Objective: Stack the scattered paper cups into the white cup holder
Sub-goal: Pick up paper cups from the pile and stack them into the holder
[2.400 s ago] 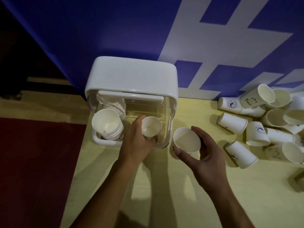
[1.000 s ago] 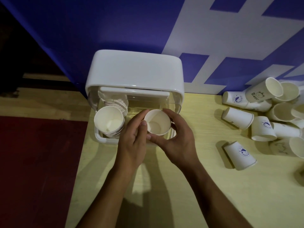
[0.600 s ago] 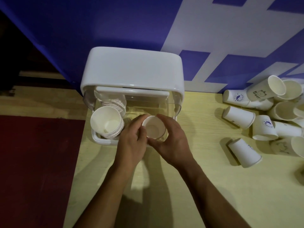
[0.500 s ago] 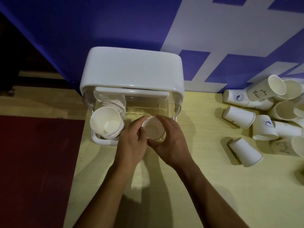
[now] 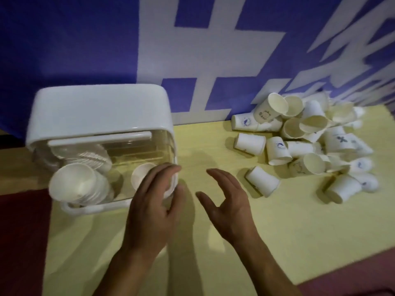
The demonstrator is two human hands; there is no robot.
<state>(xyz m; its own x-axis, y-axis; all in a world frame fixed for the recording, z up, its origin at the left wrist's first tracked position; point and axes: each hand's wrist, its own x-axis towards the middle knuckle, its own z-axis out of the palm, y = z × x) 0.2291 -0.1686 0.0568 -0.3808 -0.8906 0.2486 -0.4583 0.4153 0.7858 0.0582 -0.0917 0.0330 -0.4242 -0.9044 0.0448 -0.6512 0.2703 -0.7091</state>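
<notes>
left hand (image 5: 149, 210), right hand (image 5: 226, 208) loose, empty; one holder (image 5: 96, 112), one front stack (image 5: 72, 184), one cup (image 5: 140, 175) beside.

I see the white cup holder (image 5: 98, 112) on the yellow table (image 5: 299, 231), a stack of cups (image 5: 72, 184) in its left side, 1 cup (image 5: 140, 175) in its right side, left hand (image 5: 154, 208) and right hand (image 5: 226, 201) with loose fingers, holding nothing, cup pile (image 5: 310, 133) at the right

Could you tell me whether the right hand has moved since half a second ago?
Yes. The right hand has left the white cup holder and drawn rightward, now open over the table.
</notes>
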